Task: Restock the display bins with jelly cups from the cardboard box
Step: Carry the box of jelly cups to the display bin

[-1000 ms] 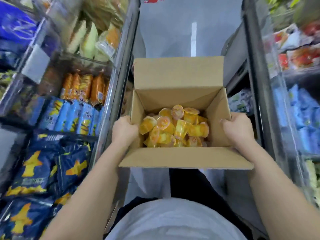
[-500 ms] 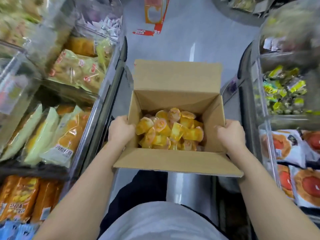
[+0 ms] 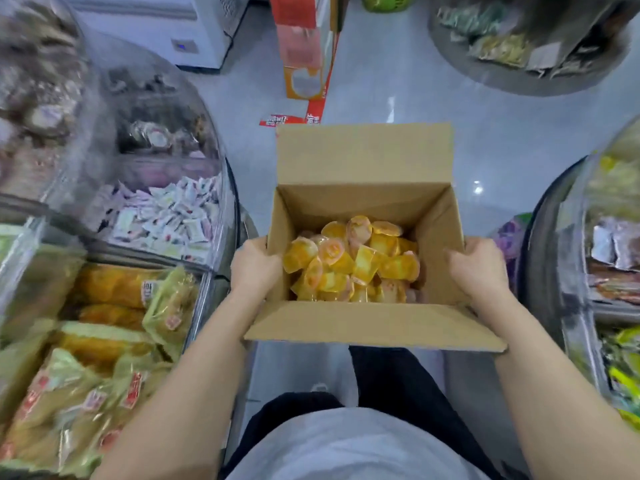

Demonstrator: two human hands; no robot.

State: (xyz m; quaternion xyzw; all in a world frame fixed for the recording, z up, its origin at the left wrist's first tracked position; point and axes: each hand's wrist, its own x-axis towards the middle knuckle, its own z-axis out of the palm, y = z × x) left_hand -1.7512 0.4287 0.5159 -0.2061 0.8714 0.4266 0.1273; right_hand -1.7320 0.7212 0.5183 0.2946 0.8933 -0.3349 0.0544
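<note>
An open cardboard box (image 3: 363,161) is carried in front of me between two rows of display bins. Its bottom holds a heap of yellow and orange jelly cups (image 3: 349,261). My left hand (image 3: 254,263) grips the box's left wall, fingers curled round its edge. My right hand (image 3: 476,266) grips the right wall the same way. The near flap hangs toward my body and the far flap stands up.
Clear display bins on the left (image 3: 214,216) hold small white sachets and yellow-green snack bags. Bins on the right (image 3: 571,258) hold mixed packets. Ahead on the grey floor stand a red and orange carton (image 3: 304,46) and a round display stand (image 3: 519,57).
I have walked forward along the aisle with the box. The bins at both sides have slid back past me, and the aisle's end has come into view. Both hands keep their grip.
</note>
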